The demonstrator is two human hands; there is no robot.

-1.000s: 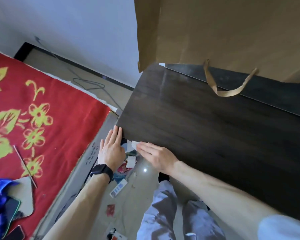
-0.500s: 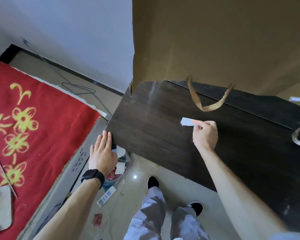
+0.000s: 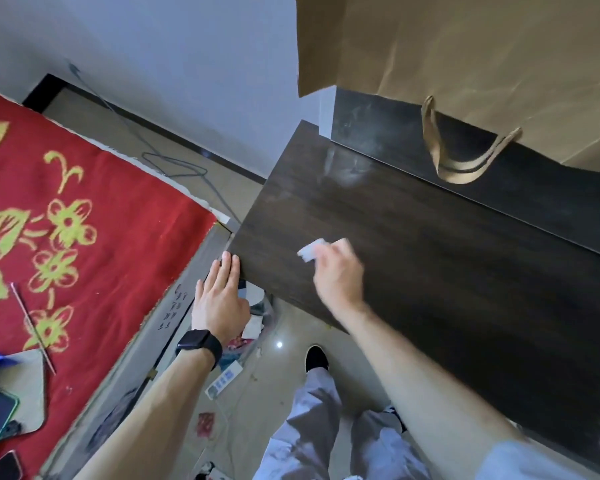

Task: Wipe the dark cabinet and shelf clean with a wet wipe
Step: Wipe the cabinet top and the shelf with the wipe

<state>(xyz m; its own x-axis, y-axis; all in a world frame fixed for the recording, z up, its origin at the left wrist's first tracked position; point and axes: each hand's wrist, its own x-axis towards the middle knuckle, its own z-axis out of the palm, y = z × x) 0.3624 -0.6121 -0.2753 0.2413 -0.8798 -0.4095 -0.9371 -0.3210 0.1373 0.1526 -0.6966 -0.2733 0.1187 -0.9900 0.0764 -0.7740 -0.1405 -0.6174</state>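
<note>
The dark wood cabinet top (image 3: 430,258) fills the middle and right of the view, with a raised dark shelf (image 3: 378,126) behind it. My right hand (image 3: 338,275) is blurred over the cabinet's left part and pinches a small white wet wipe (image 3: 310,250) against the surface. My left hand (image 3: 219,299), with a black watch on the wrist, lies flat with straight fingers touching the cabinet's near left corner. A pale smear (image 3: 343,168) shows near the back left of the top.
A brown paper bag (image 3: 465,53) with a hanging strap handle (image 3: 461,168) stands on the shelf. A red flowered blanket (image 3: 66,237) covers a bed at left. A cable (image 3: 174,164), litter and a bin (image 3: 257,317) lie on the floor below the corner.
My right hand has swept the wipe from the near left corner out across the top and back toward the left. The left hand has stayed on the corner. The view has shifted.
</note>
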